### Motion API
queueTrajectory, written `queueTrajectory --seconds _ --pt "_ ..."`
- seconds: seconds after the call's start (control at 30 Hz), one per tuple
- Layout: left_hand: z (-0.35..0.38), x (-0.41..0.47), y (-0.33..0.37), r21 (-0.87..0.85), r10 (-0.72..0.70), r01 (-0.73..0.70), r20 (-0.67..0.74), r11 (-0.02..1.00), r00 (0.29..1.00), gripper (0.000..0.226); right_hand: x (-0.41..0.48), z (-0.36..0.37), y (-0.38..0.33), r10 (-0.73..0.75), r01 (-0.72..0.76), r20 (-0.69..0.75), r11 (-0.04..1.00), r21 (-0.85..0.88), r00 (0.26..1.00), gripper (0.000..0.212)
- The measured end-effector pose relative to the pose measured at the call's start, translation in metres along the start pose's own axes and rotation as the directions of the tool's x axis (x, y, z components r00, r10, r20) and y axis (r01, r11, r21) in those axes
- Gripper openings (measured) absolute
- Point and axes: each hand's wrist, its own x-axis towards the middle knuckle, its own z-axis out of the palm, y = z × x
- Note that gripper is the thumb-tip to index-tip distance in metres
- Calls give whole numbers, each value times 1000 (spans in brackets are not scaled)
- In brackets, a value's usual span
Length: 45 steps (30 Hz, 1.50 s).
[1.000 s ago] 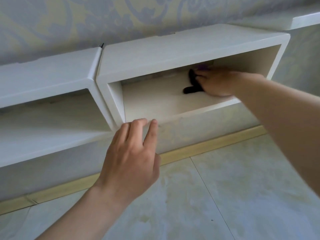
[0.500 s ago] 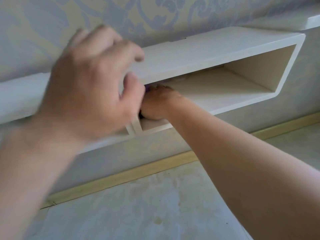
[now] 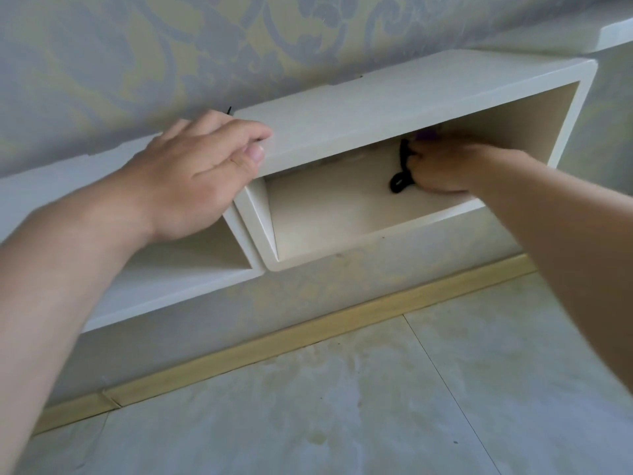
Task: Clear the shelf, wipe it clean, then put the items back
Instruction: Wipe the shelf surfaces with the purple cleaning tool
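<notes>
A white box shelf (image 3: 394, 108) hangs on the wall, open at the front. My right hand (image 3: 442, 169) is inside it, pressed on the shelf floor toward the right half. It grips a wiping tool whose black looped part (image 3: 400, 173) and a bit of purple (image 3: 425, 134) stick out past the fingers. The rest of the tool is hidden under the hand. My left hand (image 3: 191, 173) rests on the top left corner of the shelf, fingers curled over its edge. No other items show inside the shelf.
A second white box shelf (image 3: 164, 279) adjoins on the left, partly behind my left arm. Patterned wallpaper (image 3: 171, 56) covers the wall. Below run a wooden skirting strip (image 3: 308, 334) and a pale tiled floor (image 3: 342, 406). Another white ledge (image 3: 616, 32) shows at the top right.
My right hand has slid with the tool from the shelf's left end back toward the right. My left hand came down from in front of the camera onto the shelf's top left corner.
</notes>
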Motion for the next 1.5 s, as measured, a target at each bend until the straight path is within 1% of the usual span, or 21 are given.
queueTrajectory --seconds 0.07,0.13,0.2,0.27,0.33,0.4,0.47,0.5,0.53,0.6,0.67,0.77,0.87,0.97,1.03,1.1,1.17,1.23,1.3,1.37,1.5 --pt "0 1 0 -4 -6 6 -2 1000 1000 68 -2 2 -48 -32 32 -12 999 6 999 62" --pt "-1 1 0 -11 -14 14 3 1000 1000 68 -2 12 -112 -186 185 -12 982 -41 982 69" --pt "0 0 0 -20 -11 12 5 1000 1000 70 -6 25 -165 -306 306 -7 952 -2 952 77" --pt "1 0 0 -19 -9 9 3 1000 1000 71 -16 26 -185 -370 371 -30 928 39 929 74" --pt "0 -2 -1 -12 -22 22 -2 1000 1000 69 -19 21 -173 -415 416 -32 908 49 909 64" --pt "0 -2 -2 -14 -25 25 -8 1000 1000 68 -18 16 -136 -415 415 -14 910 -23 910 67" --pt "0 -3 -1 -11 -34 34 -5 999 999 67 -15 7 -85 -416 414 12 900 -135 909 103" --pt "0 -3 -1 -9 -39 39 -1 999 999 67 -16 1 -57 -362 362 31 920 -149 932 116" --pt "0 -3 0 -6 -45 45 -1 999 999 66 -17 -3 -32 -256 260 41 959 -116 966 106" --pt "1 -3 2 -2 -46 46 -10 999 999 65 -19 -8 4 -67 70 35 992 -104 997 60" --pt "1 -2 5 -2 -52 52 -14 999 999 63 -29 -8 7 -33 35 14 985 -167 999 52" --pt "1 -1 4 -6 -55 55 -10 998 998 63 -60 6 -48 -234 231 16 942 -243 972 61" --pt "2 -2 4 -18 -57 57 -22 998 998 66 -106 27 -132 -423 418 -62 905 -80 904 58" --pt "2 -3 2 -25 -63 62 -32 998 998 68 -115 28 -156 -435 438 -54 895 80 899 49" --pt "1 -4 0 -26 -60 59 -30 998 998 69 -105 23 -128 -440 441 -29 897 19 897 55" --pt "0 -4 1 -18 -62 61 -28 998 998 69 -86 17 -81 -379 378 4 924 -46 926 52" --pt "1 -3 2 -14 -67 67 -23 998 997 69 -71 7 -30 -211 211 8 972 -101 977 42" --pt "2 -3 3 -9 -71 71 -17 997 997 68 -58 -5 2 -31 45 88 985 -169 996 38" --pt "2 -2 4 -3 -71 71 -14 997 997 64 -49 -10 7 38 -24 88 988 -153 995 36" --pt "1 -2 3 4 -68 68 -14 998 998 62 -39 -7 1 89 -92 -33 991 -93 995 40" --pt "3 -2 0 -8 -38 38 -8 999 999 59 -26 -5 -26 153 -142 -94 984 109 984 67"
